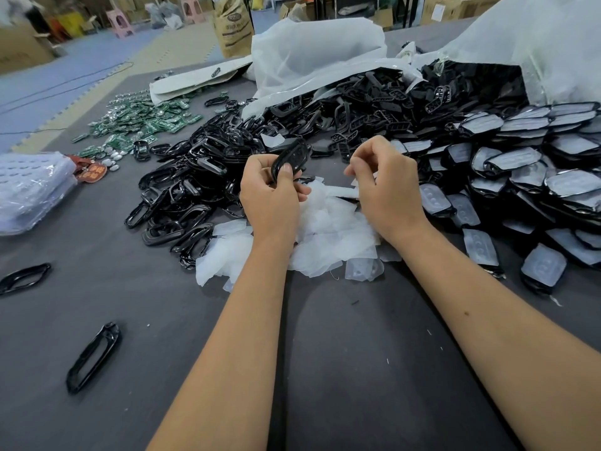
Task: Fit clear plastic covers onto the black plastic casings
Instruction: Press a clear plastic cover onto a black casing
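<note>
**Casing in Hand Above a Drift of Clear Covers**

We see the left hand (pixel 271 193) gripping a black casing (pixel 290 160), thumb pressed on its face, above the pile of clear covers (pixel 325 236) on the grey tabletop (pixel 162 320). The right hand (pixel 383 187) is curled, fingertips pinching a clear cover (pixel 344 191); its edges blur into the pile. White bags (pixel 312 50) hide the far end of the casing heap (pixel 208 177).

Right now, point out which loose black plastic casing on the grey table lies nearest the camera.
The glossy black oval casing lying alone at lower left, angled diagonally. The other stray casing sits farther back by the left edge.
</note>
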Action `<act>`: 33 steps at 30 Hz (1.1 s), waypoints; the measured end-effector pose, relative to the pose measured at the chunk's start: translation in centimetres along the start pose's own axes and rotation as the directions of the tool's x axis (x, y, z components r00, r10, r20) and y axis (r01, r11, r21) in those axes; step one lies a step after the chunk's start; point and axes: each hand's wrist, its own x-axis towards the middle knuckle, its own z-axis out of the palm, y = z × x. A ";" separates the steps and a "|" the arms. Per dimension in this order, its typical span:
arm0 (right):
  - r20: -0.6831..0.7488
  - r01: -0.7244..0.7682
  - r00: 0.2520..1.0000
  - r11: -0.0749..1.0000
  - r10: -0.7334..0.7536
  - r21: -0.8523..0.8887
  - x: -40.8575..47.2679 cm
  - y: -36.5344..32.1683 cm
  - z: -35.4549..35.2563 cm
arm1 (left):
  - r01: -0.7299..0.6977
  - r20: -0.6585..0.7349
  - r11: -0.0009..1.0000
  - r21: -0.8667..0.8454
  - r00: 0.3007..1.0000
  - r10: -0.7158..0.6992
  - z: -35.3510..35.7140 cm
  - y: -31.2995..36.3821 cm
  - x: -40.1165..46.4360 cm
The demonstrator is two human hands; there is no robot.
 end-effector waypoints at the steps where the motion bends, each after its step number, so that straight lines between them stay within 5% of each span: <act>1: 0.000 0.012 1.000 0.999 -0.012 0.031 -0.1 -0.1 -0.1 | 0.000 -0.002 1.000 -0.003 1.000 0.000 0.0 0.0 0.0; 3: 0.090 0.049 0.995 0.998 -0.046 -0.025 0.1 0.1 0.0 | 0.003 -0.003 1.000 -0.003 1.000 -0.003 0.0 -0.1 0.1; 6: 0.362 0.120 0.932 0.932 0.013 -0.342 0.2 0.4 0.8 | 0.007 -0.002 1.000 0.005 1.000 -0.007 0.0 -0.2 0.1; 8: 0.389 0.117 0.920 0.919 0.042 -0.376 0.3 0.5 1.2 | 0.008 0.001 1.000 0.014 1.000 -0.008 0.0 -0.2 0.1; 15: 0.179 0.098 0.981 0.991 -0.080 -0.094 0.0 0.3 0.5 | 0.015 0.007 0.999 0.032 1.000 -0.015 0.1 -0.2 0.2; 18: 0.054 0.004 0.998 0.995 -0.010 0.100 0.0 -0.1 0.0 | 0.020 0.005 0.999 0.031 1.000 -0.020 0.1 -0.2 0.1; 33: 0.094 -0.151 0.988 0.863 0.120 0.483 -0.1 0.1 0.0 | 0.039 -0.012 0.998 -0.041 0.999 -0.039 -0.1 0.2 0.0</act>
